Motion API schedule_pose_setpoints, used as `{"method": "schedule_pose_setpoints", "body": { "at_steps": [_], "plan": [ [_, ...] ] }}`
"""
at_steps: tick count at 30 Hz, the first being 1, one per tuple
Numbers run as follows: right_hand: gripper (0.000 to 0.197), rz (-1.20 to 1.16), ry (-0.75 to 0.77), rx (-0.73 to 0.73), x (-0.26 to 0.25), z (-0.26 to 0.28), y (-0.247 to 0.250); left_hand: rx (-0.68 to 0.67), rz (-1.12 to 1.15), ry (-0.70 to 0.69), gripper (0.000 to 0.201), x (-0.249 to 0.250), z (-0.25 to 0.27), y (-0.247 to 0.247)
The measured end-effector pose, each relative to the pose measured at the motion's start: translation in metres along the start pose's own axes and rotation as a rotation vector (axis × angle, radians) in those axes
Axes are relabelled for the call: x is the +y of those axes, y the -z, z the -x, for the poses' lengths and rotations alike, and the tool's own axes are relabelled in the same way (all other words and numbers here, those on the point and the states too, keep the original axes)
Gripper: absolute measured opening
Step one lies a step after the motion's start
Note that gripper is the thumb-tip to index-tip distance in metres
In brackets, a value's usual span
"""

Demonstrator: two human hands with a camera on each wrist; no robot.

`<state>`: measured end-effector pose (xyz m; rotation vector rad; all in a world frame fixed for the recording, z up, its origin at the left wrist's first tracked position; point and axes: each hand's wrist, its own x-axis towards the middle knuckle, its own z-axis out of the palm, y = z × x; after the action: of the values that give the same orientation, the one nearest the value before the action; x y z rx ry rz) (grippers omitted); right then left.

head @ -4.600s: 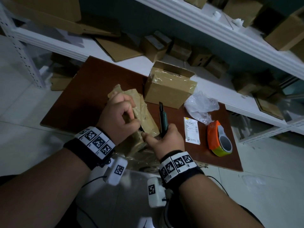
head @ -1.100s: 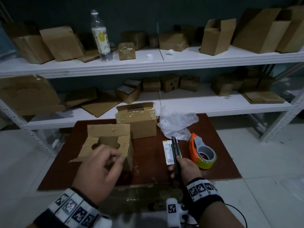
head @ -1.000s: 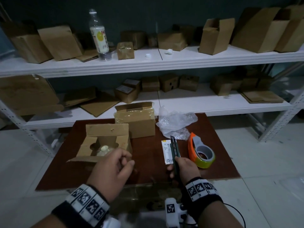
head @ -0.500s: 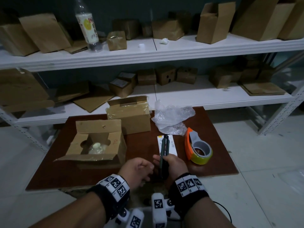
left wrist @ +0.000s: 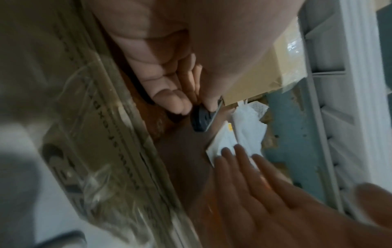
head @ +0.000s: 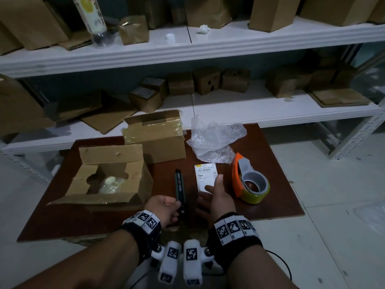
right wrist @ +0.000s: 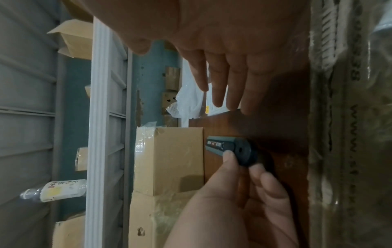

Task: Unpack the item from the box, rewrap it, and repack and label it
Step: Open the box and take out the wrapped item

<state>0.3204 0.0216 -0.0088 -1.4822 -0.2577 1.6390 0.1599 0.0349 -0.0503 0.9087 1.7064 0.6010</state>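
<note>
An open cardboard box (head: pixel 125 197) sits at the left of the brown board (head: pixel 277 197), with a pale wrapped item (head: pixel 110 183) inside. My left hand (head: pixel 174 206) grips the near end of a dark utility knife (head: pixel 179 185), which points away from me; the left wrist view shows the knife (left wrist: pixel 200 120) pinched between thumb and fingers. My right hand (head: pixel 212 189) is open, its straight fingers (left wrist: pixel 239 159) lying over the near end of a white shipping label (head: pixel 205 174). The right wrist view shows the knife (right wrist: pixel 229 147) and label (right wrist: pixel 214 108).
A taped cardboard box (head: pixel 155 140) stands behind the open one. Crumpled bubble wrap (head: pixel 214 140) lies at the back right, an orange tape dispenser (head: pixel 249 182) right of the label. White shelves (head: pixel 208 46) behind hold several boxes and a bottle (head: pixel 89 15).
The knife passed from my right hand to my left. My right hand opened and moved forward onto the label. Before that, my left hand left the open box.
</note>
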Motion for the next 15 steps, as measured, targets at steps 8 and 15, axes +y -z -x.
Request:
{"method": "schedule_pose_setpoints", "body": {
  "at_steps": [8, 15],
  "plan": [
    [0.067, -0.014, -0.005, 0.040, -0.004, -0.012, 0.009, 0.091, -0.047, 0.008, 0.017, 0.003, -0.016, -0.011],
    [0.069, 0.016, 0.045, 0.050, 0.003, -0.020, 0.000, 0.026, -0.095, -0.065, 0.018, 0.002, -0.006, 0.004]
  ]
}}
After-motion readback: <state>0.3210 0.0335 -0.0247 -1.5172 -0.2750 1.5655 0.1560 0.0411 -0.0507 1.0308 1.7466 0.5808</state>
